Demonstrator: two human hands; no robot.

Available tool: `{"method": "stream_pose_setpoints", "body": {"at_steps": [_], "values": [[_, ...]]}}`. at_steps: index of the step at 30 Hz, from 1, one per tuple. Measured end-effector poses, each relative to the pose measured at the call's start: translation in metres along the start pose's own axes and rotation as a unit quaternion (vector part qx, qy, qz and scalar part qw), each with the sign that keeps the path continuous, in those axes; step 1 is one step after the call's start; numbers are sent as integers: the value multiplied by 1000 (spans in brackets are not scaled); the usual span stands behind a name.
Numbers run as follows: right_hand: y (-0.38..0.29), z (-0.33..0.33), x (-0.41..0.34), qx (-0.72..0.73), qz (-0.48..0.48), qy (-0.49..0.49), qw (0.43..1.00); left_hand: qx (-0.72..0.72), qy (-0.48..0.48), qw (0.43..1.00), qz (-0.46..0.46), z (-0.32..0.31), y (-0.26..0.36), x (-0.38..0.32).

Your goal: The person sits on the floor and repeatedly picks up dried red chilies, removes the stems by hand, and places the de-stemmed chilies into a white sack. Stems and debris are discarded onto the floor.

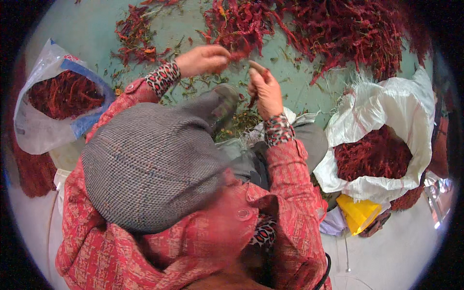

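My left hand (204, 60) reaches out over the green floor, fingers bent together beside a blurred red chili pepper (240, 55). Blur hides whether the fingers hold that pepper. My right hand (267, 92) is raised a little to the right, thumb upward and fingers curled. Dark red dried chili (252, 101) shows below its fingers, and more red shows at the index finger. Just past both hands lies a loose heap of dried red chili peppers (239, 23). Stems and green scraps (239, 125) are strewn beneath the hands, around a shoe (226, 96).
A larger chili pile (348, 32) spreads at the upper right. A white woven sack (406, 94) of chilies stands open on the right, a clear-and-blue plastic bag (43, 127) of chilies on the left. A smaller chili pile (136, 34) lies upper left. A grey cap (152, 163) blocks the centre.
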State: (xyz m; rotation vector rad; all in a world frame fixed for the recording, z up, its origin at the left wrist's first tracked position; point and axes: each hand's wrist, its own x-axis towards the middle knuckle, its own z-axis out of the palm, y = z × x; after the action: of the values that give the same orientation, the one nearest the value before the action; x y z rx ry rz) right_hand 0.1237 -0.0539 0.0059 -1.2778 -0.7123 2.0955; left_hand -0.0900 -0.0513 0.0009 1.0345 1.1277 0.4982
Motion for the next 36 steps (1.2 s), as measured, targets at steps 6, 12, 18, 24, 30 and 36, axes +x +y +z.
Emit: {"method": "stream_pose_setpoints", "body": {"at_steps": [6,12,18,24,30,36], "values": [[14,8,-1,-12,-19,80,997,180,-99,978,-37,28,7,-12],[22,4,-1,31,-28,72,996,202,-130,965,-107,24,9,-17],[19,10,-5,33,-34,100,994,226,-133,965,-3,31,-2,-18],[19,9,-4,105,-46,98,989,172,-103,980,-12,41,4,-13],[7,-24,1,259,-89,207,939,304,93,926,205,30,7,24],[-2,-29,-18,168,-28,167,971,604,237,758,70,-39,28,99]]}}
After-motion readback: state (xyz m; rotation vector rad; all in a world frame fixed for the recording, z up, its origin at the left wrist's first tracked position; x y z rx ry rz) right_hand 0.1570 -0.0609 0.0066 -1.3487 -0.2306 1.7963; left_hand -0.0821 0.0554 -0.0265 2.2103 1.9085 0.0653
